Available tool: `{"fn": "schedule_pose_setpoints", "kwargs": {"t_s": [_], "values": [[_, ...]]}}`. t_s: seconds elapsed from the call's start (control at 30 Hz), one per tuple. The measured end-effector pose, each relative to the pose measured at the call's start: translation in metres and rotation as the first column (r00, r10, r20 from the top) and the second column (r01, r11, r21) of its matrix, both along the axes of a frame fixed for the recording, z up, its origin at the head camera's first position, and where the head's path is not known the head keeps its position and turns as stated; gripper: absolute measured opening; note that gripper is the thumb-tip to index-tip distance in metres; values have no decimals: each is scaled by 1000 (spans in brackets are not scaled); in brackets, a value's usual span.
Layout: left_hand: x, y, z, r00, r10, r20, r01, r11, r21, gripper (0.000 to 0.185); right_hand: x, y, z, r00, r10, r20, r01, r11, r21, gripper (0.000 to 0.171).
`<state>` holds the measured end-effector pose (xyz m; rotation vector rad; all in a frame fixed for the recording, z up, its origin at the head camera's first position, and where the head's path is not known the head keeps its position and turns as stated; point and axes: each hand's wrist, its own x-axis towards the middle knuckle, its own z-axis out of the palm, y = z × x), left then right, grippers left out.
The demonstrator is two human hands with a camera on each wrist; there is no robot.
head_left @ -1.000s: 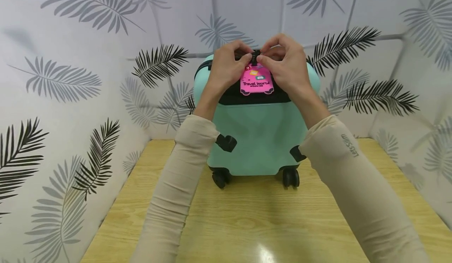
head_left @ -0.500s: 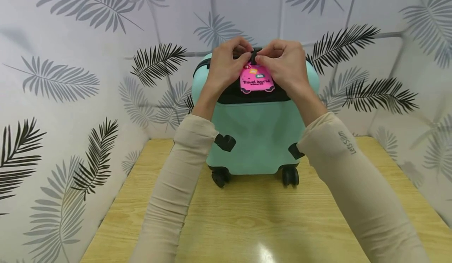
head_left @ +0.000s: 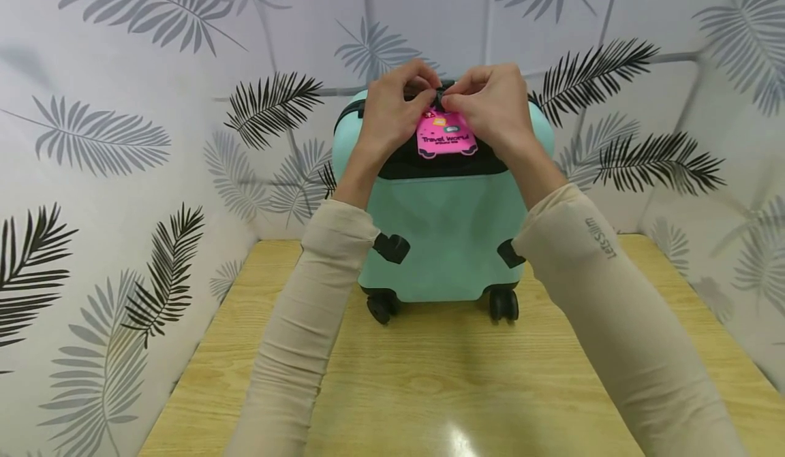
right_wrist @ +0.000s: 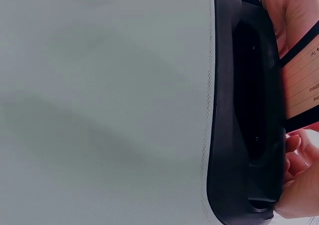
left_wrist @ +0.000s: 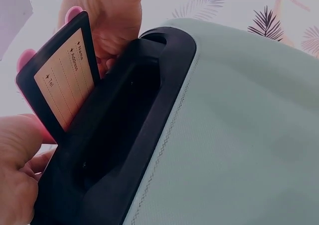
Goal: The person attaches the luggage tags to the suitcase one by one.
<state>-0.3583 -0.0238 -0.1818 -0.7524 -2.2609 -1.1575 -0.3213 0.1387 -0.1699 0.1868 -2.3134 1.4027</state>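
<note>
Hanging from the short black strap [head_left: 439, 99] at the top of the mint suitcase [head_left: 448, 239], which stands toward the far edge of the table [head_left: 398, 389], the pink luggage tag [head_left: 445, 145] lies just below and between the left hand [head_left: 394, 113] and right hand [head_left: 498, 108], neither clearly nearer. Each grip is nearly closed, thumb to fingers, pinching the strap from its own side. The strap's long axis runs roughly upright between them, partly hidden by fingertips.

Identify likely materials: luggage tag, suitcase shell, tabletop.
Luggage tag: probably rubbery plastic, matte; moulded-looking rounded outline, black-framed back.
Suitcase shell: likely hard plastic, matte, finely textured; rigid-looking curves, though a stitch-like seam leaves fabric possible.
Tabletop: wood or wood-look laminate, glossy; grain pattern and bright reflection.
</note>
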Motion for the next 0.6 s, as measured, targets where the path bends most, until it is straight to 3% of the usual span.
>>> {"fn": "schedule_pose_setpoints", "kwargs": {"t_s": [0.43,0.6], "values": [[1,0,-1,1000,-15,-17,15,1000,-17,9,1,-2,2,999,-36,41,34,999,39,15],[-1,1,-2,997,-30,-66,28,999,-30,9,0,-3,2,997,-50,65,48,998,35,9]]}}
